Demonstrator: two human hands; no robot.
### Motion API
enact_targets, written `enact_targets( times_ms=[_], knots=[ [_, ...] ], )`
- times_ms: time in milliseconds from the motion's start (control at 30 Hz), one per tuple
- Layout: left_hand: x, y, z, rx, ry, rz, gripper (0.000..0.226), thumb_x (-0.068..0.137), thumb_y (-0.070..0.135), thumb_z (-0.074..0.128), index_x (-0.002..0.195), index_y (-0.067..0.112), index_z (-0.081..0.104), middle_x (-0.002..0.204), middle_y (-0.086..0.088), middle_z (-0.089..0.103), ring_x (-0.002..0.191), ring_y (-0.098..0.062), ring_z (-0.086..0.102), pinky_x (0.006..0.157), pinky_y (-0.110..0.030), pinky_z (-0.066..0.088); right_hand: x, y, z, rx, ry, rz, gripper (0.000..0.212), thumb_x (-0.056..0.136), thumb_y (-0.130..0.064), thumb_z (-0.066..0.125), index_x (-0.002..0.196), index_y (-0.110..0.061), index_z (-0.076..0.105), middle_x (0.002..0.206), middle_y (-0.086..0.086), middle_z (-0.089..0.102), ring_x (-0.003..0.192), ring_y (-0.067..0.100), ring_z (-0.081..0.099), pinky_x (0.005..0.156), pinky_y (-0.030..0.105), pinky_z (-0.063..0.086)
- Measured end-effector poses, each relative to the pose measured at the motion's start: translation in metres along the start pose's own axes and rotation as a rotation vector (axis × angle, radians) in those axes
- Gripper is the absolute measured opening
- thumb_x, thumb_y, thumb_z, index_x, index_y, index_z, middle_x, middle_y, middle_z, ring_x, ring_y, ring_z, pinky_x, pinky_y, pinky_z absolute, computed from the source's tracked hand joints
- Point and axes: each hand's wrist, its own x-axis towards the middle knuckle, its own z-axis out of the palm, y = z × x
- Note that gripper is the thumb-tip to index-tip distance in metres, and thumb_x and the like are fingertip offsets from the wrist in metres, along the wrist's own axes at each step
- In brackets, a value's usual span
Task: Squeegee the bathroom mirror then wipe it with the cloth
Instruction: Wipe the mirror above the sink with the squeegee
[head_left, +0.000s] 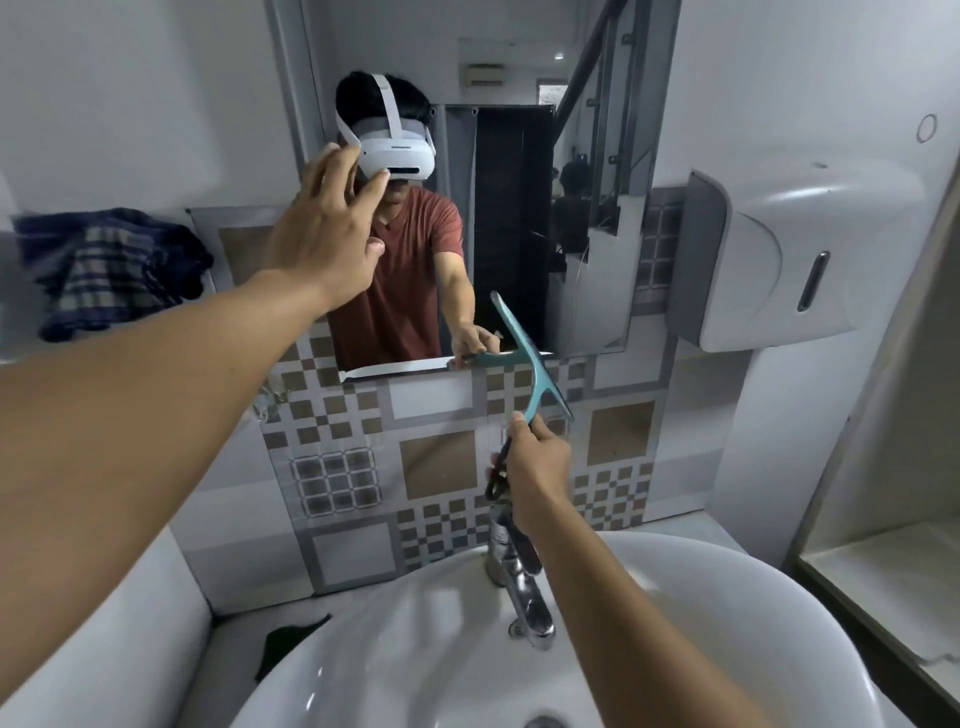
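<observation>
Right hand (537, 460) grips squeegee (524, 358), blade running 11-to-5 at mirror (519, 218) bottom edge; left hand (327, 234) open, empty, cloth (109, 270) at its 9.

Teal tool, checked tiles, white fittings.
I see a teal squeegee (524, 358) with a dark strap, and a cloth (109, 270) in navy plaid crossed with grey and tan. The tiles (436, 457) show grey, white and brown squares, some in fine checkerboard. The basin (649, 623) and dispenser (789, 260) are white, the tap (519, 587) chrome. In the mirror (519, 218), a rust-red shirt and white headset.
</observation>
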Motion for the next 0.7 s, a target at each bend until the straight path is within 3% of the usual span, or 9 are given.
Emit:
enact_targets(
  times_ms=[133,267,400,500,700],
  knots=[
    [0.001,-0.007,-0.001,0.035,0.003,0.032,0.070,0.088,0.023,0.071,0.148,0.006,0.041,0.154,-0.021,0.032,0.144,-0.041,0.025,0.115,-0.055,0.035,-0.017,0.008,0.041,0.073,0.008,0.019,0.019,0.105,-0.032,0.051,0.095,-0.023,0.065,0.075,0.000,0.054,0.066,0.011,0.051,0.064,0.028,0.047],
    [0.002,-0.017,-0.003,0.061,0.022,0.044,0.066,0.090,0.024,0.069,0.148,0.007,0.042,0.153,-0.020,0.033,0.143,-0.041,0.026,0.117,-0.053,0.033,-0.036,0.026,0.074,0.113,-0.036,0.006,0.020,0.106,-0.030,0.050,0.105,-0.018,0.066,0.071,-0.002,0.054,0.060,0.008,0.051,0.057,0.021,0.051],
    [0.002,-0.018,-0.002,0.068,0.019,0.049,0.066,0.090,0.027,0.068,0.148,0.009,0.041,0.153,-0.018,0.033,0.145,-0.039,0.026,0.115,-0.053,0.037,-0.046,0.047,0.097,0.081,-0.027,-0.053,0.018,0.104,-0.033,0.051,0.110,-0.024,0.065,0.079,0.000,0.062,0.067,0.011,0.057,0.068,0.029,0.056],
    [0.002,-0.018,0.000,0.074,0.038,0.050,0.065,0.092,0.027,0.065,0.149,0.009,0.041,0.153,-0.019,0.034,0.144,-0.039,0.027,0.115,-0.051,0.037,-0.053,0.059,0.106,0.042,-0.051,-0.065,0.013,0.104,-0.032,0.053,0.096,-0.031,0.063,0.076,-0.003,0.060,0.067,0.010,0.058,0.076,0.036,0.060],
    [0.001,-0.018,0.001,0.078,0.040,0.041,0.063,0.093,0.027,0.063,0.150,0.011,0.041,0.155,-0.018,0.034,0.145,-0.038,0.026,0.115,-0.050,0.038,-0.057,0.066,0.111,-0.017,-0.071,-0.113,0.015,0.104,-0.033,0.051,0.093,-0.030,0.061,0.070,-0.003,0.055,0.060,0.008,0.052,0.063,0.026,0.052]
  ],
)
